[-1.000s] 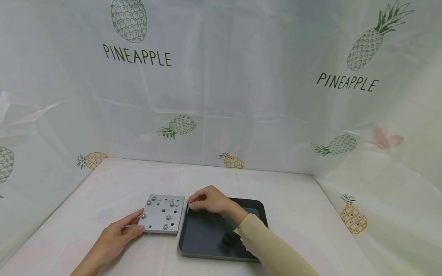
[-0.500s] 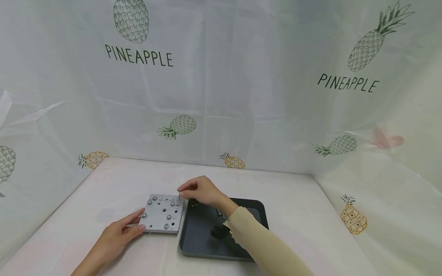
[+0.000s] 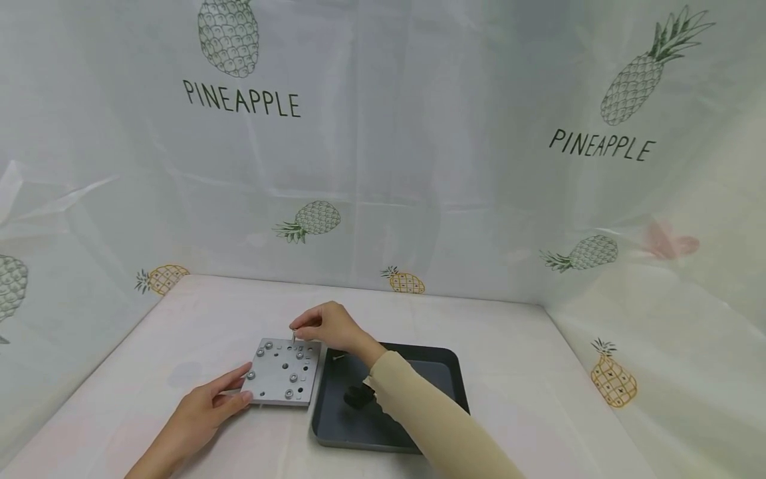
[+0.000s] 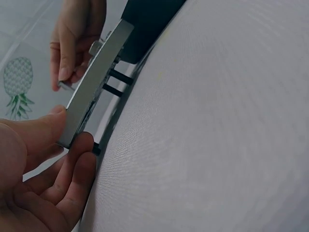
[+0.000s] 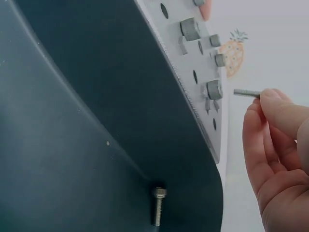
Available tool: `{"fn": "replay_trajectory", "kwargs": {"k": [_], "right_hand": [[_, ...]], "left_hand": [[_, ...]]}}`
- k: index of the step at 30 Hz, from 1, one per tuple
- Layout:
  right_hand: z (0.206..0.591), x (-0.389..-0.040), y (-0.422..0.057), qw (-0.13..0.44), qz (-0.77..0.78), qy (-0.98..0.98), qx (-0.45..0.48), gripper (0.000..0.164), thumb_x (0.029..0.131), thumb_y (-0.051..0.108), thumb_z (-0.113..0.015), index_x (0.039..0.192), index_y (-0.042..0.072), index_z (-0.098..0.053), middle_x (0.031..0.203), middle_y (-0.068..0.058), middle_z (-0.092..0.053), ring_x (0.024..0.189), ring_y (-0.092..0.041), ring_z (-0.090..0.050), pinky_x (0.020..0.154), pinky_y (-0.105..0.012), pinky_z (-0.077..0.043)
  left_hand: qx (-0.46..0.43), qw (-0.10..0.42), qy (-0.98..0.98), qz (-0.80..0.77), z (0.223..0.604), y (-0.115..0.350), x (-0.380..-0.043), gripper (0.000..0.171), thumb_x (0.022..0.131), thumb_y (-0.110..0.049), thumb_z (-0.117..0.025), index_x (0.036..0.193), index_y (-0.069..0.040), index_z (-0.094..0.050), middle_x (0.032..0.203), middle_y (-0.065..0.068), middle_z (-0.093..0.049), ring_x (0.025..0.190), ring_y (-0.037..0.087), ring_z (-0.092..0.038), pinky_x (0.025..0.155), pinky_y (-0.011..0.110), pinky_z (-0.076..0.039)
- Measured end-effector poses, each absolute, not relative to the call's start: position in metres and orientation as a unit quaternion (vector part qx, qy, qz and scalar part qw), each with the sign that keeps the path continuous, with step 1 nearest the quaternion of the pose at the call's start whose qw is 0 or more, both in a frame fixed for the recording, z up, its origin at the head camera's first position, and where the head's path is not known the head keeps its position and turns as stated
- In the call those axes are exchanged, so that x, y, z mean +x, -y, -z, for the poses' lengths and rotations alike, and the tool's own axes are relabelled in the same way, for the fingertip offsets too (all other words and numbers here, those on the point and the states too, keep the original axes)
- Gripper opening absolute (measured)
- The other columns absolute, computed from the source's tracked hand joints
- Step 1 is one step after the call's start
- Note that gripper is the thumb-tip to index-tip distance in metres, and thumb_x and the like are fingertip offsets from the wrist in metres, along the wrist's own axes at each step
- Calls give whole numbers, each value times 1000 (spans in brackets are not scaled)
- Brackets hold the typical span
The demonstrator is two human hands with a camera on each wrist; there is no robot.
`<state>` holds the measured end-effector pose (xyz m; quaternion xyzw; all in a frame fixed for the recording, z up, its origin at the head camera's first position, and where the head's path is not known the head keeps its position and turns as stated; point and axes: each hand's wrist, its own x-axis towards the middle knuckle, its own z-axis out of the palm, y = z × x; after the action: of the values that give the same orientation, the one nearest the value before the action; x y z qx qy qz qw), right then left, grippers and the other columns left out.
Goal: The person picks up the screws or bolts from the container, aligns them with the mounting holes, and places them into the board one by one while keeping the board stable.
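Note:
My left hand (image 3: pixel 202 407) grips the left edge of a square silver metal plate (image 3: pixel 272 380), thumb on top and fingers beneath. Several socket head screws (image 5: pixel 214 90) stand in holes of the plate, and other holes show bare. In the left wrist view, dark shanks (image 4: pixel 120 76) stick out from the plate's underside. Over the plate's far edge, my right hand (image 3: pixel 335 326) pinches a small screw (image 5: pixel 246 93) between thumb and fingertips. Its threaded end points at the plate's face, a short gap away in the right wrist view.
A dark grey tray (image 3: pixel 335 436) stands directly right of the plate, partly covered by my right forearm. A loose screw (image 5: pixel 159 207) lies in it near the corner. Pineapple-printed sheeting (image 3: pixel 383 166) rises behind the pale table (image 3: pixel 479 372).
My right hand has moved left with the screw, from the tray's far left corner to over the plate's far edge. My left hand keeps its hold on the plate.

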<state>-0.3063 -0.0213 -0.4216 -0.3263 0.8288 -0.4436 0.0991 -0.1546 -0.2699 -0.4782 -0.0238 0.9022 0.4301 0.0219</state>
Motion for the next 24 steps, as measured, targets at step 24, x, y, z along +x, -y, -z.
{"fn": "replay_trajectory", "kwargs": {"k": [24], "right_hand": [[429, -313, 31, 108, 367, -844, -376, 15, 99, 20, -78, 113, 19, -84, 106, 15, -78, 88, 4, -65, 79, -16, -53]], "left_hand": [[-25, 25, -902, -430, 476, 270, -153, 73, 100, -46, -74, 159, -12, -51, 142, 20, -66, 105, 14, -72, 86, 26, -54]]}}
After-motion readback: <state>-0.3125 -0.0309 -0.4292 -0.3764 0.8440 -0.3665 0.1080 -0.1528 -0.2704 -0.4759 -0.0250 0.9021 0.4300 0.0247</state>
